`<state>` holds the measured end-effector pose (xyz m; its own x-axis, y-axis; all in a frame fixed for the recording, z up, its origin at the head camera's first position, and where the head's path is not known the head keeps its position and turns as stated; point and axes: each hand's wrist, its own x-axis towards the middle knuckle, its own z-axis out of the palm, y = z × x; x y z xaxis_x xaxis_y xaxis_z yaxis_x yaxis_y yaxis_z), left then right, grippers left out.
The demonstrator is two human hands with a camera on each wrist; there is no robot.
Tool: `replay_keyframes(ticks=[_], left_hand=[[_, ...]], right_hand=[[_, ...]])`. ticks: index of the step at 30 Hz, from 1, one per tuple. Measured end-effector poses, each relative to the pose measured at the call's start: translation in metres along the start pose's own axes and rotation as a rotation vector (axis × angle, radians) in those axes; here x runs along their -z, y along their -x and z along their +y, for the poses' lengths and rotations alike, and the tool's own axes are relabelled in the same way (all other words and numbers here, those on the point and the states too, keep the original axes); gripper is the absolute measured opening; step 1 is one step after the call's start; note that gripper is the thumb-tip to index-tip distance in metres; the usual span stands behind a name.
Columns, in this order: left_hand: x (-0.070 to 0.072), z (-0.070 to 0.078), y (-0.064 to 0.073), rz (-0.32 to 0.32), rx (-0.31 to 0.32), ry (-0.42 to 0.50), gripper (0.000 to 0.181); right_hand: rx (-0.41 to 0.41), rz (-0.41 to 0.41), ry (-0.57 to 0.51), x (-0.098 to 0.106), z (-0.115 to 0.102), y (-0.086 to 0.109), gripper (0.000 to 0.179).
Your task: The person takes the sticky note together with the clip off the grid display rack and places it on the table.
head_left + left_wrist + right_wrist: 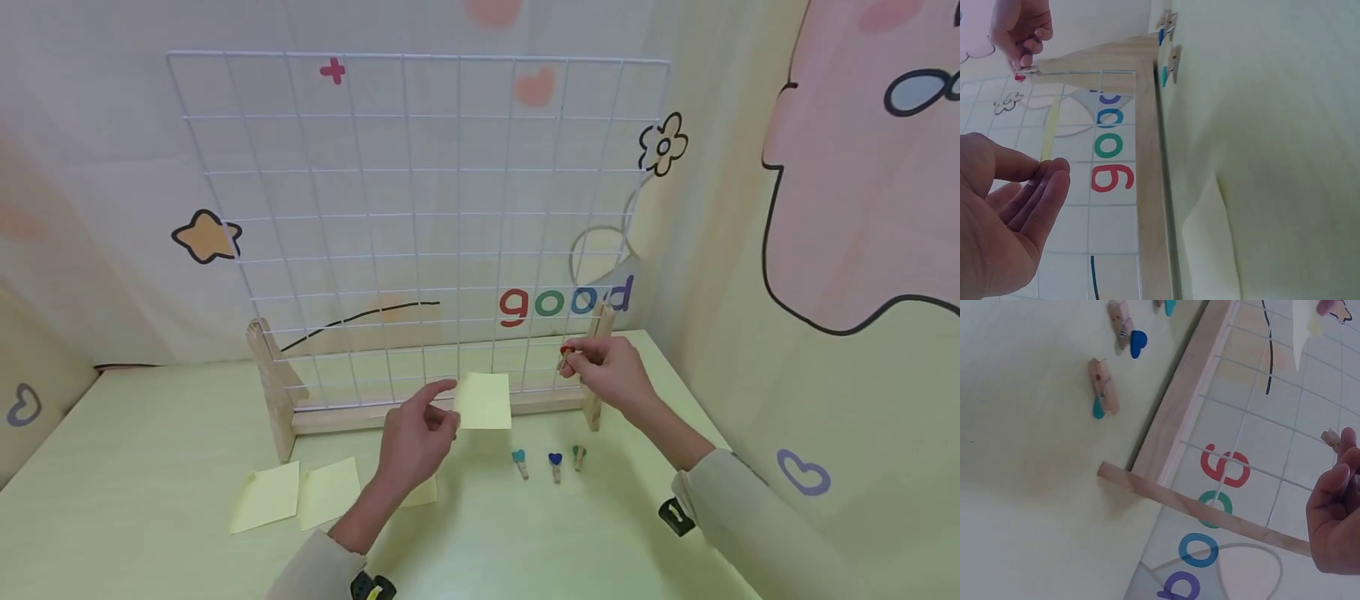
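Note:
My left hand (417, 437) pinches a yellow sticky note (483, 402) by its left edge, in front of the lower part of a white wire grid (431, 212). In the left wrist view the note (1051, 128) shows edge-on between thumb and fingers. To the right, my right hand (611, 373) pinches a small wooden clothespin with a red top (566, 354), close to the grid's right wooden foot. The right wrist view shows the tip of this clothespin (1331, 439) poking out past the fingers.
Several small clothespins with heart tops, one dark blue (555, 465), lie on the table (480, 542) before the grid's wooden base (341, 421). More sticky notes (267, 497) lie at the left, one partly behind my left arm. Patterned cloth walls stand behind and at the right.

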<state>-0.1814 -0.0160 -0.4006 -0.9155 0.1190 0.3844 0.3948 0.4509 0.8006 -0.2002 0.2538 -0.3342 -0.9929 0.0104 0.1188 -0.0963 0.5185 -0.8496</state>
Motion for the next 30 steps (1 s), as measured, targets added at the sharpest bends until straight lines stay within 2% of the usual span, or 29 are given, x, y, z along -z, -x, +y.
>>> replay_keyframes(ticks=[4,8,12,23,30], left_hand=[[0.001,-0.002,0.009,-0.02,-0.051,-0.051,0.033],[0.0,-0.005,0.017,-0.054,-0.039,-0.103,0.023],[-0.001,-0.01,0.023,-0.093,-0.029,-0.138,0.02],[0.001,-0.022,0.033,-0.218,-0.038,-0.167,0.024],[0.001,-0.028,0.038,-0.305,-0.037,-0.184,0.022]], right_hand=[[-0.08,-0.043,-0.026,0.007,0.014,0.008,0.028],[-0.154,-0.099,-0.062,0.011,0.032,0.014,0.03],[-0.206,-0.149,-0.064,0.01,0.05,0.018,0.03],[-0.311,-0.231,0.005,0.001,0.082,0.026,0.031],[-0.358,-0.269,0.007,-0.002,0.097,0.031,0.026]])
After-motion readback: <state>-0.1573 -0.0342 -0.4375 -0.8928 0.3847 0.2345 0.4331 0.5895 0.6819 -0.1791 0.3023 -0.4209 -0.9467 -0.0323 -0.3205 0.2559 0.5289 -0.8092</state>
